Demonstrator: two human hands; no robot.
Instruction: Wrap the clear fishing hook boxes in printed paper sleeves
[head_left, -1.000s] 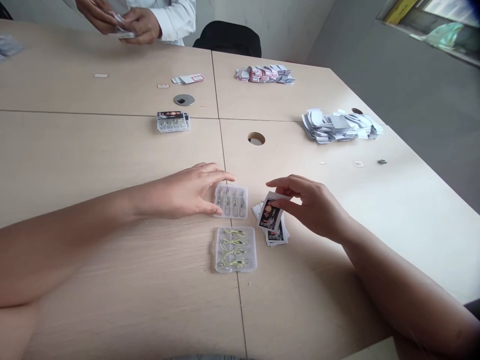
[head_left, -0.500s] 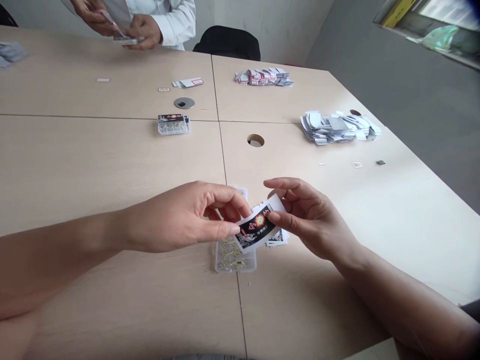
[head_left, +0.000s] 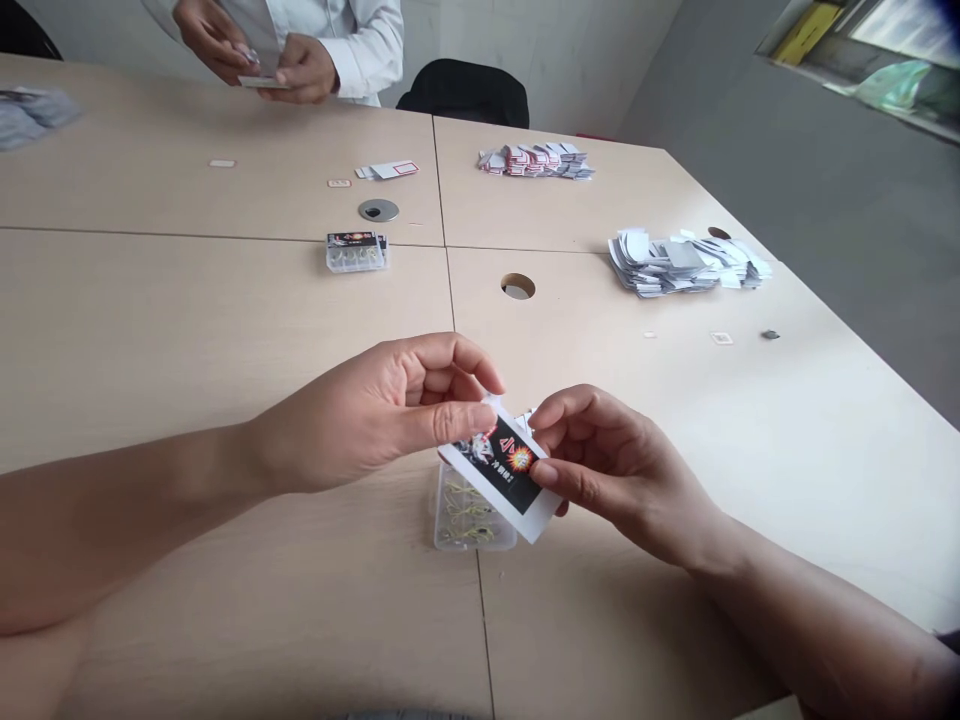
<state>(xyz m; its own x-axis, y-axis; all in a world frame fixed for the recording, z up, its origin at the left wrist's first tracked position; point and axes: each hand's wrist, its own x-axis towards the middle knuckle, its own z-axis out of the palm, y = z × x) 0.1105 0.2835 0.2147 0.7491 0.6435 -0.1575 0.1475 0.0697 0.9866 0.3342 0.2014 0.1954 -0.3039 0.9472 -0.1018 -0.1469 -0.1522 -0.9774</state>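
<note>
Between both hands is a white-edged card [head_left: 504, 470] with a black printed face and an orange burst, tilted down to the right. My left hand [head_left: 405, 405] pinches its upper left edge between thumb and fingers. On the card's right side, my right hand [head_left: 611, 465] grips it with the thumb on top; the fingertips behind are hidden. Under the card lies a clear plastic box [head_left: 474, 535] with yellowish strands inside, its upper part covered by the card and hand. Some white paper pieces [head_left: 525, 422] show just behind the card.
Two clear boxes with black labels [head_left: 356, 253] sit ahead to the left. White paper piles [head_left: 679, 262] and red-edged ones [head_left: 536, 160] lie at the right. A hole [head_left: 518, 286] opens in the table. Across it, a person's hands [head_left: 304, 70] hold a small item.
The card has turned clockwise, its right end now lower. My left hand has risen slightly and my right hand has lowered. The other person's hands have moved apart a little.
</note>
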